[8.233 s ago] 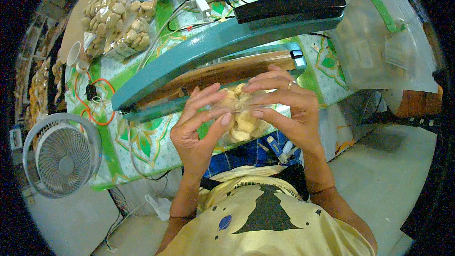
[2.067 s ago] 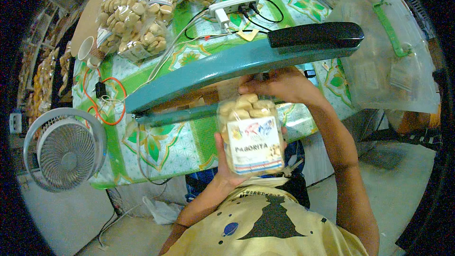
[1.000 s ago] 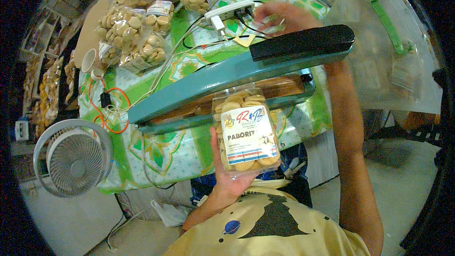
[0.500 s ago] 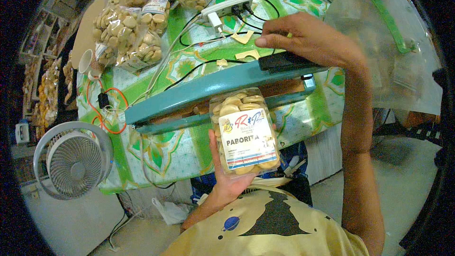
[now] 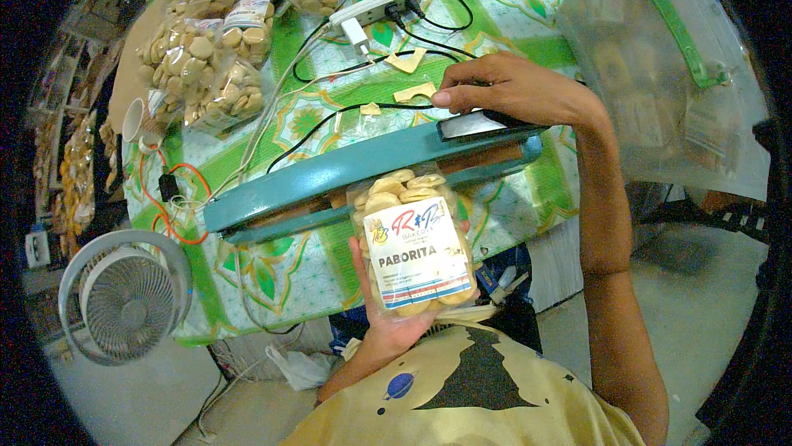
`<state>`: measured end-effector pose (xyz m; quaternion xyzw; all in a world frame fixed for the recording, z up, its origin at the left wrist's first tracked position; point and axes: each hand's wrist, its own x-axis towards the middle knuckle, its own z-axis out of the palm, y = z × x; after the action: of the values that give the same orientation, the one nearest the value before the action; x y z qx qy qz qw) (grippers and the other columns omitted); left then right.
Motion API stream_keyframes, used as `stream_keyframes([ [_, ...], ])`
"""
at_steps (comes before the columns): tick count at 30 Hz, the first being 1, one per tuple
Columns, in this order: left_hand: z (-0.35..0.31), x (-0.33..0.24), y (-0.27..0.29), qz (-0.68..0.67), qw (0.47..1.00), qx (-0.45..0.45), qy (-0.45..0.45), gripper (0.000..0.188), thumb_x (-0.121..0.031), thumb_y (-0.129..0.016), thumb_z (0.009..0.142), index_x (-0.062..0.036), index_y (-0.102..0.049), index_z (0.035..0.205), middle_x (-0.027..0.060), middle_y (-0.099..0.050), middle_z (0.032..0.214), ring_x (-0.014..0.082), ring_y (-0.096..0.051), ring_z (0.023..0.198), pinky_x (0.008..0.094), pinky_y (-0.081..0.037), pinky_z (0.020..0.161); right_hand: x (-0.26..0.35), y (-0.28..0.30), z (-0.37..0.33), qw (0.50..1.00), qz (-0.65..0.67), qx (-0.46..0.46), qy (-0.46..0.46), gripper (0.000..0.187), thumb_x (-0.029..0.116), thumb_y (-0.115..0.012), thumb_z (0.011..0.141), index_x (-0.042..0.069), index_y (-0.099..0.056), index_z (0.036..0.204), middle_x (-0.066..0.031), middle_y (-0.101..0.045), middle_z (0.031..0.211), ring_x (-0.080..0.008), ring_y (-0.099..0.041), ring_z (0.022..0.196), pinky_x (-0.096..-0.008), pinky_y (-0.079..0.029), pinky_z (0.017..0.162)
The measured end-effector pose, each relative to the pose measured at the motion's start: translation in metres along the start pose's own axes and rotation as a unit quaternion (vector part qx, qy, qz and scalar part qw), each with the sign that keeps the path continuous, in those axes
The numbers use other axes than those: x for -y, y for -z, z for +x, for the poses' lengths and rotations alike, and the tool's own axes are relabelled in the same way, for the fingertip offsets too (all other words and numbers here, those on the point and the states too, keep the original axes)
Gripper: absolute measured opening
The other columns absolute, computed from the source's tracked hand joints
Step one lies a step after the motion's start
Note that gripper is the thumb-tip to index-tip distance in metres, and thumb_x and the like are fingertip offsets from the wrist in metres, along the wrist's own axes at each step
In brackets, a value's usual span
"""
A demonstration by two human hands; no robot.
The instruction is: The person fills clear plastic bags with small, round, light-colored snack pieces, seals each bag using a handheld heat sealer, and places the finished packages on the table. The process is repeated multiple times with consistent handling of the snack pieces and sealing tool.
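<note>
A clear plastic bag of round, pale biscuits (image 5: 398,188) with a white label lies tilted on my left hand (image 5: 404,330), whose fingers wrap its sides and underside. Its upper end meets the front of a long blue-green bag sealer (image 5: 313,164); whether the plastic lies between the jaws cannot be made out. Over the black handle (image 5: 483,125) at the sealer's right end, my right hand (image 5: 511,91) bends down with curled fingers, thumb toward the left. The sealer's upper arm sits close over its base, with a narrow brownish gap between.
Several filled biscuit bags (image 5: 198,54) are piled at the far left, beside a paper cup (image 5: 142,122). A white power strip (image 5: 375,9) with cables lies behind the sealer near yellowish scraps (image 5: 406,61). A round fan (image 5: 128,302) stands left; a translucent bin (image 5: 643,75) stands right.
My right hand has moved lower with the sealer's handle, and the upper arm has come closer to the base. The bag remains in my left hand, and the view has shifted slightly.
</note>
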<state>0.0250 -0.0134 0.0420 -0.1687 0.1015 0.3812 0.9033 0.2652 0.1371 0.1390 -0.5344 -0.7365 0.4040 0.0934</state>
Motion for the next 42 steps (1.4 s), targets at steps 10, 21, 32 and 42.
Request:
stream_keyframes([
  [10, -0.001, 0.001, 0.0, 0.047, 0.997, -0.058, -0.033, 0.091, -0.079, -0.037, 0.084, -0.0168, -0.033, 0.15, 0.0126, -0.04, 0.15, 0.038, -0.043, 0.133, 0.0578, -0.035, 0.108, -0.003, -0.002, 0.001, 1.0, 0.006, -0.015, 0.023, 0.046, 0.046, -0.055, 0.096, 0.001, -0.064, 0.095, -0.0087, -0.059, 0.075, -0.016, -0.052, 0.072, -0.0322, -0.043, 0.066],
  [21, -0.002, 0.001, -0.002, 0.039, 0.998, -0.035, -0.03, 0.092, -0.08, -0.037, 0.084, -0.0176, -0.032, 0.151, 0.0122, -0.039, 0.151, 0.0375, -0.043, 0.133, 0.0593, -0.035, 0.107, -0.001, -0.002, -0.002, 1.0, 0.003, -0.018, 0.024, 0.046, 0.046, -0.054, 0.096, 0.001, -0.065, 0.097, -0.0089, -0.06, 0.076, -0.0159, -0.053, 0.073, -0.0321, -0.044, 0.067],
  [32, -0.008, -0.001, 0.013, 0.037, 0.997, -0.058, 0.019, 0.094, -0.082, -0.037, 0.082, -0.0171, -0.033, 0.15, 0.0122, -0.04, 0.15, 0.0362, -0.043, 0.133, 0.0574, -0.031, 0.11, 0.001, 0.001, 0.0, 0.999, -0.029, 0.002, -0.021, 0.045, 0.044, -0.055, 0.096, 0.001, -0.065, 0.1, -0.0115, -0.066, 0.086, -0.0205, -0.06, 0.08, -0.0337, -0.047, 0.075],
  [42, -0.006, -0.001, 0.007, 0.059, 0.996, -0.067, 0.028, 0.091, -0.079, -0.041, 0.084, -0.0178, -0.032, 0.15, 0.0112, -0.04, 0.151, 0.0345, -0.041, 0.135, 0.0562, -0.029, 0.112, 0.003, 0.001, -0.002, 0.999, 0.023, 0.009, -0.024, 0.034, 0.033, -0.057, 0.096, 0.001, -0.064, 0.103, -0.0101, -0.067, 0.09, -0.0179, -0.06, 0.083, -0.0315, -0.047, 0.076],
])
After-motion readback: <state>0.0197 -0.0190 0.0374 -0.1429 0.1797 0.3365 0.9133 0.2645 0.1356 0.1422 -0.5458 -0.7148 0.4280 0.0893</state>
